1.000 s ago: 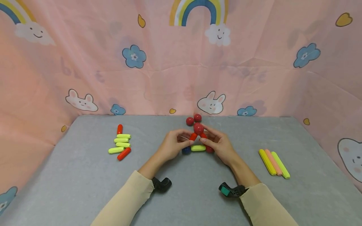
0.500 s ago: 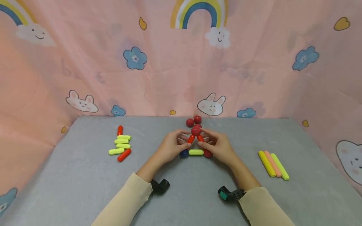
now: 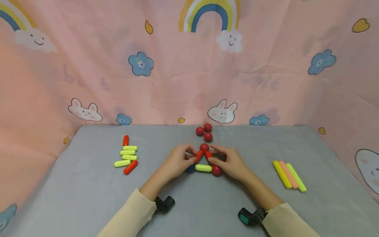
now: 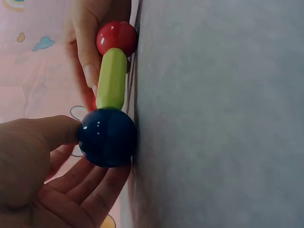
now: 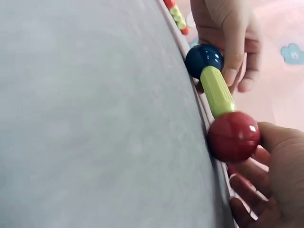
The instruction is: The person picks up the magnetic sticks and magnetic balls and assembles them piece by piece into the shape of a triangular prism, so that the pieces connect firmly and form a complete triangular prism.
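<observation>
Between both hands is a triangle of balls and short rods, seen in the head view. A red ball [image 3: 204,147] forms its far corner, a blue ball [image 3: 190,168] the near left, another red ball [image 3: 216,170] the near right. A yellow-green rod [image 3: 203,168] makes the near side; two red rods [image 3: 199,156] make the slanting sides. My left hand [image 3: 179,160] pinches the left red rod beside the blue ball. My right hand [image 3: 232,163] pinches the right red rod. In the left wrist view the blue ball [image 4: 108,137] sits at or just above the tabletop.
Behind the triangle lie three loose red balls [image 3: 208,137]. Several short yellow-green rods [image 3: 129,152] and two red rods [image 3: 130,167] lie at left. Three longer rods [image 3: 289,176], yellow, peach and yellow-green, lie at right. A pink patterned curtain [image 3: 177,65] stands behind the grey table [image 3: 88,197].
Both hands have brought the triangle down and nearer to me, slightly left. The third loose red ball, earlier partly hidden behind its far corner, now shows fully.
</observation>
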Demonstrator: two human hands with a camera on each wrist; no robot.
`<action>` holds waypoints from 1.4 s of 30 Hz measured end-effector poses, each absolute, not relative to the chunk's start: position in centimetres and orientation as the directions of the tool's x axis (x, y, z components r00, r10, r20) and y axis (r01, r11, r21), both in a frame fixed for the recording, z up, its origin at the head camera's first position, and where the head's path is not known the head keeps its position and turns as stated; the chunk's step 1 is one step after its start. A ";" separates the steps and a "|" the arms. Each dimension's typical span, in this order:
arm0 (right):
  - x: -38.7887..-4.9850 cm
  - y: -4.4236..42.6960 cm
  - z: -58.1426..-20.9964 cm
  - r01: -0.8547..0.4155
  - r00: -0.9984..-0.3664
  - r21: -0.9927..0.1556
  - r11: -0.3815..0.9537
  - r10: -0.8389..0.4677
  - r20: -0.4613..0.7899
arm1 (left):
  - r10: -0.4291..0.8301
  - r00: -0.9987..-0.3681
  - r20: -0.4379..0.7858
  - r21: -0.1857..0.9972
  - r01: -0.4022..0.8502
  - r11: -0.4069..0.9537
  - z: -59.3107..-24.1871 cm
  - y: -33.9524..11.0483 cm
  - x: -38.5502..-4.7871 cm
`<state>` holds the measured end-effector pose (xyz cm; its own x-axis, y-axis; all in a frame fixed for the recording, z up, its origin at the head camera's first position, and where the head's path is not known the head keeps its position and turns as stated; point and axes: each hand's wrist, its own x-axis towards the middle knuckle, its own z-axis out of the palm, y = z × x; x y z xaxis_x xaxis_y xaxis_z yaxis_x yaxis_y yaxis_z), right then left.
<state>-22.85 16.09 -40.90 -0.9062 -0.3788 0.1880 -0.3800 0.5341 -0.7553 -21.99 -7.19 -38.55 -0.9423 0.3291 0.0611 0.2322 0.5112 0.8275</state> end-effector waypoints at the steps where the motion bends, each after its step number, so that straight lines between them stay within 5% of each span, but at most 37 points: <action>1: -22.6 16.4 -41.0 -0.396 -0.898 -0.752 0.527 -0.394 0.197 | 0.333 -0.941 0.062 0.825 0.237 0.513 -38.6 -7.3 -21.9; 13: -20.2 17.5 -41.8 -0.450 -0.866 -0.701 0.554 -0.461 0.192 | 0.483 -0.874 0.045 0.836 0.297 0.460 -39.8 -10.0 -20.8; 33: -20.5 17.7 -40.9 -0.441 -0.867 -0.713 0.545 -0.465 0.181 | 0.469 -0.882 0.042 0.841 0.284 0.460 -39.6 -9.9 -21.7; 42: -21.9 17.2 -38.8 -0.262 -0.915 -0.766 0.587 -0.404 0.003 | 0.480 -0.876 0.041 0.832 0.296 0.469 -40.3 -10.1 -21.1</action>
<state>-21.92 17.22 -38.81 -0.9148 -0.4039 0.0028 -0.2615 0.5871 -0.7661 -21.10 -10.10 -40.25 -0.8765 0.4797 0.0412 0.2958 0.4689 0.8323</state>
